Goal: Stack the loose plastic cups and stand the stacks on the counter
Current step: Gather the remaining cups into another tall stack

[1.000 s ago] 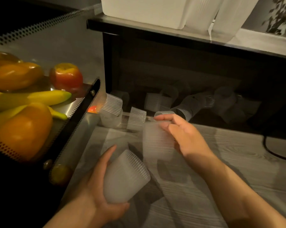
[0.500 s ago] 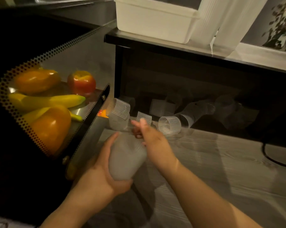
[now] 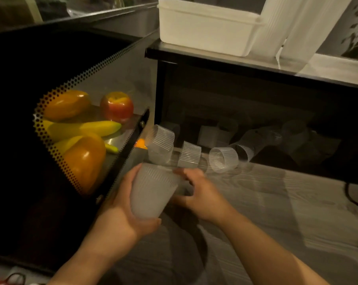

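Held low at the left of the wooden counter (image 3: 297,212), just beside the glass fruit case (image 3: 120,95): a frosted ribbed cup stack (image 3: 151,192), tilted with the mouth up and away and the base toward the body. Wrapped around that stack from the left and below, the left hand (image 3: 120,219), thumb curled under the base, fingers along the far side, a firm grasp. Pressed against the stack's right side near the rim, the right hand (image 3: 202,194), fingers bent around a second frosted cup (image 3: 182,187) that shows only as a blurred sliver between palm and stack; hard to tell whether that cup is already seated inside or merely alongside. Beyond both hands, at the back edge of the counter against a dark glass panel (image 3: 256,112), three loose clear cups: one tilted cup (image 3: 160,145) nearest the fruit case, a middle cup (image 3: 189,154) just right of it, and a cup on its side (image 3: 223,159) with the mouth facing left. Behind those, more cup shapes in the dark panel, too dim to separate from reflections. Inside the case, an apple (image 3: 116,106), a banana (image 3: 83,128) and an orange pepper (image 3: 84,159). On the shelf above, a white tub (image 3: 204,27).
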A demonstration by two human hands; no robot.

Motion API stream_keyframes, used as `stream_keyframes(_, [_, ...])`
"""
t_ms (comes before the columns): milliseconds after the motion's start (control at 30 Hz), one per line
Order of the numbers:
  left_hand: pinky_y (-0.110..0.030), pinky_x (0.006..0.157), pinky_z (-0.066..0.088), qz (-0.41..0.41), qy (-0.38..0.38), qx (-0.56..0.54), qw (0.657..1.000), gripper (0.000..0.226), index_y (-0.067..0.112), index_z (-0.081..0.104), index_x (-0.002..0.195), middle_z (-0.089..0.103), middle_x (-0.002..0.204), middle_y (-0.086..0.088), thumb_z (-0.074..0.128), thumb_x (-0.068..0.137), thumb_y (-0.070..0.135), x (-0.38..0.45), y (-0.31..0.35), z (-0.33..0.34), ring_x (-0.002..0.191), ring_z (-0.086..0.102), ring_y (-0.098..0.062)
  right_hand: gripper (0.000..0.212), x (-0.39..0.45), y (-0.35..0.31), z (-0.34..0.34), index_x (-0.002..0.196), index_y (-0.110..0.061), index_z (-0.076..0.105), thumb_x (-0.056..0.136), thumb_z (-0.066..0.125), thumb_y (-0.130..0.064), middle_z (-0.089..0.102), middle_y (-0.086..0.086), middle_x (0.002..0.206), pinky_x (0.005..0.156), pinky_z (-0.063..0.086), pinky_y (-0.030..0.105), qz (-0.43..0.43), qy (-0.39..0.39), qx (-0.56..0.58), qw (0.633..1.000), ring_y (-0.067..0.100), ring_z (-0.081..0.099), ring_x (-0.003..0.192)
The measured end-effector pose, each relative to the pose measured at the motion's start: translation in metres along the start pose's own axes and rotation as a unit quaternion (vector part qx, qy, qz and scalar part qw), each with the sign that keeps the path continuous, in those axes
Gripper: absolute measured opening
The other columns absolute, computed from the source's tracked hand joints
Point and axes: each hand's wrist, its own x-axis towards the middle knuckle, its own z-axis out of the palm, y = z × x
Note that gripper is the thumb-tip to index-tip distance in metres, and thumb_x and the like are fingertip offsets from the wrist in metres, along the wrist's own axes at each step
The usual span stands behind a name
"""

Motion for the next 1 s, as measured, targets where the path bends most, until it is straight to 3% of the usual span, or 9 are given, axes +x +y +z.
stream_keyframes(100, [-0.022, 0.087, 0.041, -0.006, -0.008, 0.028, 1.0, 0.113, 0.064, 0.021, 0.125, 0.048, 0.125, 0.02, 0.093, 0.052, 0.016, 0.001, 0.0, 0.0, 0.107, 0.05, -0.004, 0.055, -0.007, 0.009, -0.031, 0.126, -0.043, 0.047, 0.081, 0.076, -0.032, 0.04, -0.015, 0.123, 0.061, 0.051, 0.009, 0.053, 0.07, 0.079, 0.993, 0.007, 0.053, 0.107])
stream_keyframes(200, [-0.031, 0.103, 0.038, -0.025, -0.051, 0.078, 0.995, 0.118, 0.059, 0.011, 0.137, 0.039, 0.149, 0.007, 0.092, 0.057, 0.025, 0.006, 0.013, 0.011, 0.131, 0.043, -0.018, 0.053, -0.017, 0.019, -0.068, 0.125, -0.035, 0.052, 0.079, 0.077, -0.033, 0.057, -0.004, 0.123, 0.067, 0.056, 0.02, 0.091, 0.098, 0.133, 0.982, 0.013, 0.064, 0.101])
stream_keyframes(300, [-0.036, 0.114, 0.033, -0.022, -0.094, 0.109, 0.989, 0.117, 0.062, 0.005, 0.14, 0.027, 0.156, 0.009, 0.088, 0.063, 0.033, 0.008, 0.026, 0.026, 0.141, 0.032, -0.017, 0.044, -0.03, 0.01, -0.102, 0.117, -0.029, 0.057, 0.08, 0.077, -0.02, 0.071, -0.004, 0.108, 0.073, 0.055, 0.018, 0.061, 0.029, 0.196, 0.978, 0.008, 0.069, 0.098])
stream_keyframes(400, [-0.03, 0.104, 0.041, 0.01, -0.114, 0.118, 0.986, 0.11, 0.07, 0.005, 0.135, 0.036, 0.144, 0.018, 0.082, 0.064, 0.037, 0.007, 0.035, 0.041, 0.133, 0.04, -0.012, 0.046, -0.035, -0.003, -0.117, 0.125, -0.038, 0.053, 0.083, 0.073, -0.034, 0.066, -0.012, 0.113, 0.082, 0.055, 0.02, 0.036, -0.073, 0.056, 0.995, 0.0, 0.064, 0.101])
stream_keyframes(500, [-0.011, 0.079, 0.036, 0.042, -0.129, 0.136, 0.981, 0.106, 0.081, -0.005, 0.124, 0.032, 0.107, 0.037, 0.077, 0.066, 0.047, 0.009, 0.048, 0.052, 0.115, 0.046, -0.001, 0.064, -0.031, -0.008, -0.122, 0.142, -0.05, 0.033, 0.086, 0.063, -0.052, 0.052, -0.017, 0.127, 0.09, 0.05, 0.021, 0.049, -0.123, -0.037, 0.991, -0.001, 0.057, 0.105])
stream_keyframes(667, [-0.012, 0.084, 0.038, 0.079, -0.122, 0.059, 0.988, 0.108, 0.071, 0.016, 0.129, 0.041, 0.125, 0.025, 0.083, 0.051, 0.039, 0.013, 0.05, 0.064, 0.113, 0.048, -0.001, 0.066, -0.024, -0.007, -0.121, 0.148, -0.053, 0.016, 0.091, 0.047, -0.063, 0.037, -0.013, 0.151, 0.095, 0.041, 0.018, 0.043, -0.129, -0.048, 0.99, 0.002, 0.044, 0.123])
stream_keyframes(733, [-0.007, 0.077, 0.035, 0.104, -0.106, 0.071, 0.986, 0.104, 0.07, 0.019, 0.127, 0.041, 0.117, 0.031, 0.081, 0.047, 0.042, 0.014, 0.056, 0.071, 0.106, 0.047, 0.0, 0.062, -0.026, -0.005, -0.114, 0.149, -0.05, 0.021, 0.093, 0.043, -0.063, 0.031, -0.017, 0.155, 0.109, 0.035, 0.028, 0.036, -0.142, -0.003, 0.989, 0.005, 0.036, 0.135])
stream_keyframes(867, [-0.016, 0.074, 0.037, 0.099, -0.097, 0.092, 0.986, 0.116, 0.078, 0.006, 0.118, 0.035, 0.103, 0.034, 0.09, 0.047, 0.04, 0.014, 0.061, 0.082, 0.1, 0.046, -0.002, 0.065, -0.034, -0.008, -0.094, 0.153, -0.044, 0.013, 0.094, 0.03, -0.066, 0.013, -0.016, 0.162, 0.121, 0.013, 0.035, 0.029, -0.102, 0.06, 0.992, 0.005, 0.012, 0.147])
stream_keyframes(1000, [-0.023, 0.084, 0.041, 0.071, -0.114, 0.052, 0.99, 0.121, 0.08, 0.002, 0.124, 0.041, 0.126, 0.022, 0.087, 0.049, 0.041, 0.01, 0.047, 0.08, 0.109, 0.046, -0.001, 0.069, -0.034, -0.003, -0.092, 0.151, -0.041, 0.026, 0.088, 0.027, -0.07, 0.028, -0.013, 0.158, 0.119, 0.021, 0.036, 0.057, -0.045, 0.074, 0.995, 0.008, 0.026, 0.144])
